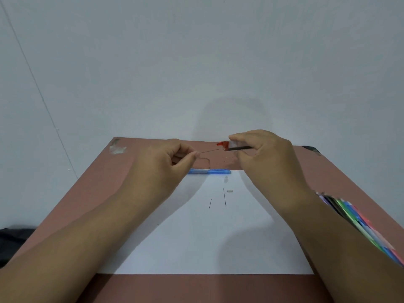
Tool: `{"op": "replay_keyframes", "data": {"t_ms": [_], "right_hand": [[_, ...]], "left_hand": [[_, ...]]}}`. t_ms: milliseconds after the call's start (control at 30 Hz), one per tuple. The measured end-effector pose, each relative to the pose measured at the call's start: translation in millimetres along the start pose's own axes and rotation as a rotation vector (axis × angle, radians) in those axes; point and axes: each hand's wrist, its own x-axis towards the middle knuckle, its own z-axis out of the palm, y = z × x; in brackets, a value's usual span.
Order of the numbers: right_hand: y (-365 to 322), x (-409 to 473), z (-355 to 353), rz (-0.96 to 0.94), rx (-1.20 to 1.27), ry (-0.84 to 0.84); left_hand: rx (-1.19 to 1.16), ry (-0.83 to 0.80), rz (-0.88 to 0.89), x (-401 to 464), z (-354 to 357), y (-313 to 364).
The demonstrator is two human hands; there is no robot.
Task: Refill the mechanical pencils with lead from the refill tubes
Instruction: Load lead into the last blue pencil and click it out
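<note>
My right hand [264,158] grips a clear lead refill tube [234,145] with a red cap end pointing left, held above the table's far edge. My left hand [168,165] pinches one thin lead [207,151] between thumb and forefinger; its far tip reaches toward the tube's red end. A blue mechanical pencil [211,171] lies crosswise at the far edge of the white paper [207,241]. Two loose leads [224,197] [210,203] and a small white eraser piece [229,190] lie on the paper.
The reddish-brown table [91,193] backs onto a pale wall. A bundle of coloured pencils [360,224] lies at the right edge, partly hidden by my right forearm. A small clear cap [226,179] sits by the blue pencil. A dark cloth [13,241] lies lower left.
</note>
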Motion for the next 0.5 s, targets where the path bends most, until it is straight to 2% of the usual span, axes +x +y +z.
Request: {"op": "replay_keyframes", "data": {"t_ms": [167, 300, 500], "right_hand": [[-4.5, -1.2, -6.2, 0.167, 0.156, -0.08], [-8.2, 1.1, -3.7, 0.319, 0.407, -0.183], [-13.6, 2.5, -4.8, 0.392, 0.613, -0.194]], "left_hand": [[-0.056, 0.026, -0.098, 2.9, -0.5, -7.4], [-0.11, 0.021, -0.17, 4.6, -0.5, -10.7], [-0.229, 0.029, -0.261, 8.1, -1.4, -11.4]]}}
